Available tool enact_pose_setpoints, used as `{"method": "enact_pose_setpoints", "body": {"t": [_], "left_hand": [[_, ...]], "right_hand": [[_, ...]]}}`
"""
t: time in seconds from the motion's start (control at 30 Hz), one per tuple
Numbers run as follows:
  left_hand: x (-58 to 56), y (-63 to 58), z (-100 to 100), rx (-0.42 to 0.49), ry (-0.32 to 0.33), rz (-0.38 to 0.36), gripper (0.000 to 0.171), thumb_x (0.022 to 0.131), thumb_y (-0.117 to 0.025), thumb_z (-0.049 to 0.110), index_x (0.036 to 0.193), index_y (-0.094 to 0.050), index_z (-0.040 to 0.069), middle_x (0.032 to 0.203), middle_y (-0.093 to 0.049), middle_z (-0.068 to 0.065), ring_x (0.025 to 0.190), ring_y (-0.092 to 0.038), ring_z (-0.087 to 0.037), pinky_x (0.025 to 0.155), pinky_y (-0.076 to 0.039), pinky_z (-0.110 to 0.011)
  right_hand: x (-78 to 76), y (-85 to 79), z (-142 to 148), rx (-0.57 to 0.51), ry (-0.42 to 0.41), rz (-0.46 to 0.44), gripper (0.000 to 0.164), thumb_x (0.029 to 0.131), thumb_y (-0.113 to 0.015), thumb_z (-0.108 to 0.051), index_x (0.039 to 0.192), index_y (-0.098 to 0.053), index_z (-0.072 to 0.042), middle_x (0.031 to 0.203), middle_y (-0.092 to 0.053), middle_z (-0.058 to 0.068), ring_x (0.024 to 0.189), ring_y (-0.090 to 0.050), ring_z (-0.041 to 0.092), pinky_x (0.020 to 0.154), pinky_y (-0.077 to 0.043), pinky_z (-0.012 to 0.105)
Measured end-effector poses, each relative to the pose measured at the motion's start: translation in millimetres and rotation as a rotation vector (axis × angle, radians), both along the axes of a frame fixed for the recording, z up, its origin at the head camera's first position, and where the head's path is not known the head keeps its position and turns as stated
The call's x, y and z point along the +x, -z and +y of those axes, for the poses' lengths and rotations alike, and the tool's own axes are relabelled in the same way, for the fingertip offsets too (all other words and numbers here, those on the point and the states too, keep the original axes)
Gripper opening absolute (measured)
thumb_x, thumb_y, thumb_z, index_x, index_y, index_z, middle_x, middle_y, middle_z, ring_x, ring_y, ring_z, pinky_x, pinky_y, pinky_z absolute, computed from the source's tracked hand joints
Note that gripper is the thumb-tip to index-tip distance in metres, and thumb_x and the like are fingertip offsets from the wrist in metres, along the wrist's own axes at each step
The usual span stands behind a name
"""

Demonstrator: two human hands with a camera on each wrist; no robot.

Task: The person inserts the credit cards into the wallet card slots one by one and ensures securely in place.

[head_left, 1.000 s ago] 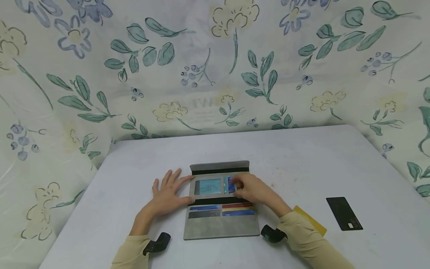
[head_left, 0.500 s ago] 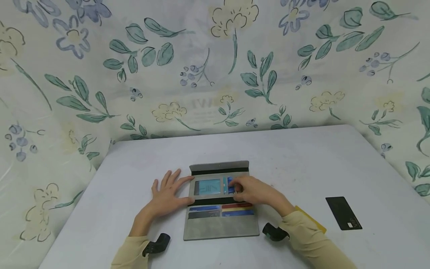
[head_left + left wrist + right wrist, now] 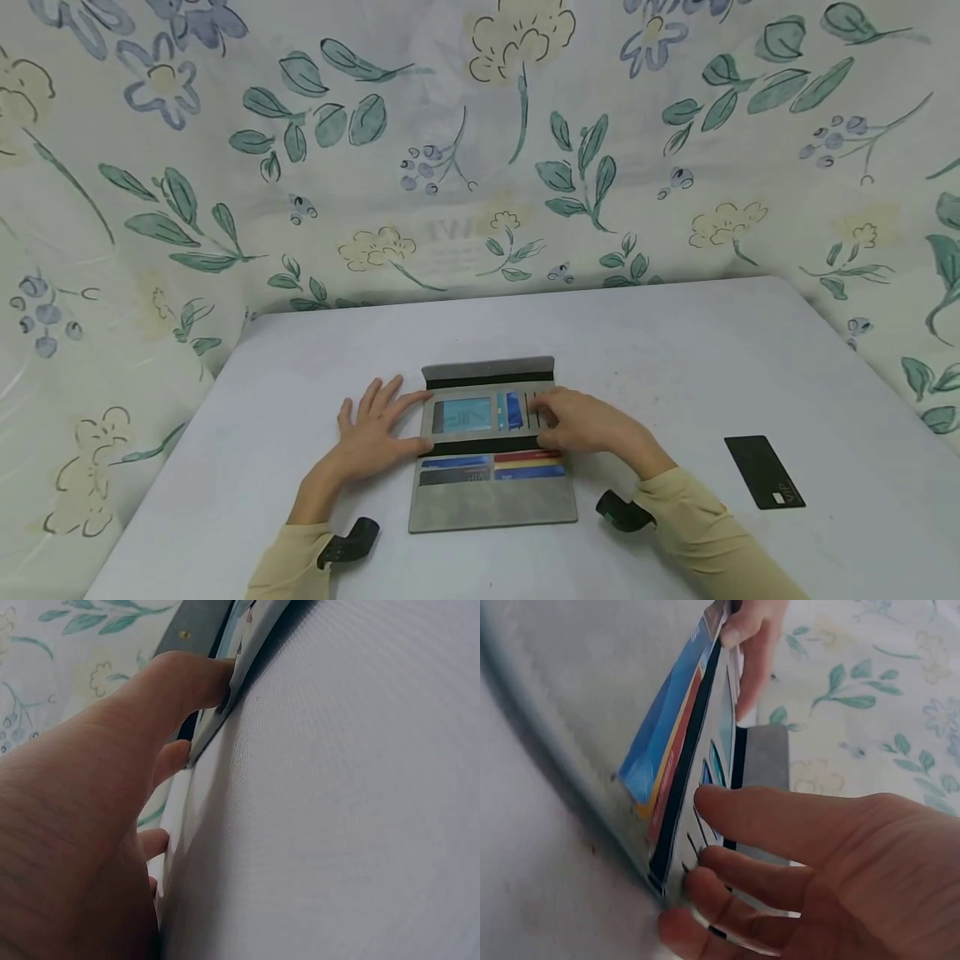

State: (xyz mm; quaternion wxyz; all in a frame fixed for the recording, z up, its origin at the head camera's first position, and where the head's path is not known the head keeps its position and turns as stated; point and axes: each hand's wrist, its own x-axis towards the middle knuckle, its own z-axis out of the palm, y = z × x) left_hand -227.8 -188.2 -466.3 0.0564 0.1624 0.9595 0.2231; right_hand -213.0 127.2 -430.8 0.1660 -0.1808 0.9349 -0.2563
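Observation:
A long grey wallet (image 3: 491, 507) lies unfolded on the white table, its narrow flap (image 3: 487, 368) at the far side. Its upper panel has a clear window with a light blue card (image 3: 467, 415), and right of it a blue card (image 3: 513, 412) in a slot. Several cards (image 3: 664, 735) fill the lower pockets. My left hand (image 3: 375, 436) is spread, thumb and index finger resting at the wallet's left edge. At the right end of the upper panel, my right hand (image 3: 592, 423) touches the slots with thumb and loosely bent fingers, no card between them.
To the right on the table (image 3: 675, 358) lies a black card (image 3: 765, 472) marked VIP. A black wrist camera (image 3: 624, 512) sits by the right sleeve, another (image 3: 351, 540) by the left. Floral sheeting (image 3: 450, 167) rises behind the table.
My right hand has moved right, off the blue card, uncovering more of it and the slots beside it. The right sleeve now covers the yellow card. My left hand stays in place.

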Motion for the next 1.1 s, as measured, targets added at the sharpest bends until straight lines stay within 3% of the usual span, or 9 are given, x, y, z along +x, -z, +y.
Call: {"method": "enact_pose_setpoints", "body": {"t": [0.17, 0.33, 0.47, 0.67, 0.97, 1.1], "left_hand": [[0.1, 0.0, 1, -0.008, 0.001, -0.004, 0.070, 0.081, -0.070, 0.048, 0.144, -0.050, 0.025, 0.161, -0.020, -0.022, 0.148, -0.004, -0.047, 0.107, 0.007, -0.075], [-0.4, 0.4, 1, -0.008, 0.002, -0.001, 0.069, 0.082, -0.070, 0.048, 0.144, -0.050, 0.025, 0.161, -0.020, -0.022, 0.148, -0.003, -0.047, 0.107, 0.007, -0.075], [-0.9, 0.6, 1, -0.007, 0.000, 0.003, 0.069, 0.082, -0.069, 0.047, 0.144, -0.050, 0.024, 0.162, -0.020, -0.022, 0.148, -0.003, -0.046, 0.106, 0.008, -0.075], [-0.9, 0.6, 0, -0.018, 0.005, 0.010, 0.069, 0.082, -0.069, 0.048, 0.144, -0.050, 0.024, 0.161, -0.021, -0.022, 0.148, -0.005, -0.047, 0.106, 0.006, -0.076], [-0.3, 0.3, 1, -0.025, 0.008, 0.020, 0.069, 0.082, -0.069, 0.047, 0.144, -0.050, 0.023, 0.160, -0.022, -0.023, 0.147, -0.006, -0.048, 0.106, 0.005, -0.077], [0.4, -0.2, 2, -0.024, 0.006, 0.017, 0.069, 0.082, -0.069, 0.047, 0.144, -0.050, 0.023, 0.161, -0.022, -0.022, 0.147, -0.006, -0.048, 0.106, 0.005, -0.076]], "right_hand": [[4.7, -1.2, 9, 0.063, 0.055, 0.005, 0.045, 0.084, -0.074, -0.014, 0.126, -0.063, -0.004, 0.095, -0.057, 0.005, 0.084, -0.052, 0.018, 0.076, -0.049, 0.036], [10.4, 1.8, 13, 0.071, 0.055, 0.020, 0.051, 0.082, -0.079, -0.017, 0.129, -0.061, -0.007, 0.106, -0.060, 0.009, 0.096, -0.055, 0.022, 0.088, -0.051, 0.044], [15.8, 3.5, 17, 0.100, 0.050, 0.054, 0.057, 0.081, -0.080, -0.023, 0.132, -0.059, -0.006, 0.113, -0.059, 0.012, 0.100, -0.054, 0.024, 0.090, -0.051, 0.046], [28.2, -4.3, 38, 0.170, 0.042, 0.085, 0.043, 0.082, -0.078, -0.020, 0.121, -0.066, -0.005, 0.114, -0.061, 0.009, 0.104, -0.056, 0.024, 0.093, -0.050, 0.046], [53.8, -7.1, 69, 0.240, 0.047, 0.121, 0.041, 0.078, -0.082, -0.025, 0.113, -0.069, -0.009, 0.115, -0.061, 0.008, 0.103, -0.056, 0.024, 0.088, -0.053, 0.047], [63.6, -5.7, 81, 0.257, 0.044, 0.159, 0.039, 0.077, -0.080, -0.023, 0.112, -0.068, -0.009, 0.109, -0.060, 0.005, 0.096, -0.056, 0.022, 0.077, -0.054, 0.041]]}}
